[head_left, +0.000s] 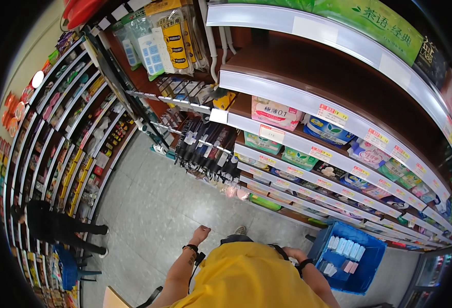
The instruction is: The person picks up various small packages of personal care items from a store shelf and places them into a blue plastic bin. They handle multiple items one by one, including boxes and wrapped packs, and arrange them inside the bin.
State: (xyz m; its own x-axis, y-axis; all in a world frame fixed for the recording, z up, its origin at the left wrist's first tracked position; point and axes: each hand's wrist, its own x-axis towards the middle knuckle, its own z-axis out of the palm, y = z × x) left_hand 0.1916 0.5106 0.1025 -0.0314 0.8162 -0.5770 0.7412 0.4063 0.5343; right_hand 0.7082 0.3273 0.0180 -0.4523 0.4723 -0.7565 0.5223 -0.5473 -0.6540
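My left hand hangs over the tiled floor, its fingers loosely curled, and nothing shows in it. On the other side of my yellow shirt, my right hand is beside my waist, near the rim of a blue plastic crate; its fingers are partly hidden, so what it may hold cannot be told. Inside the crate lie several small light-blue and white packs and a few pink ones. Shelves ahead hold packs of sanitary pads, among them a pink pack and a blue pack.
Folded umbrellas hang left of the shelves, below bagged power strips. A person in dark clothes stands at the stocked shelves on the left, near another blue crate. A pale board edge shows at the bottom left.
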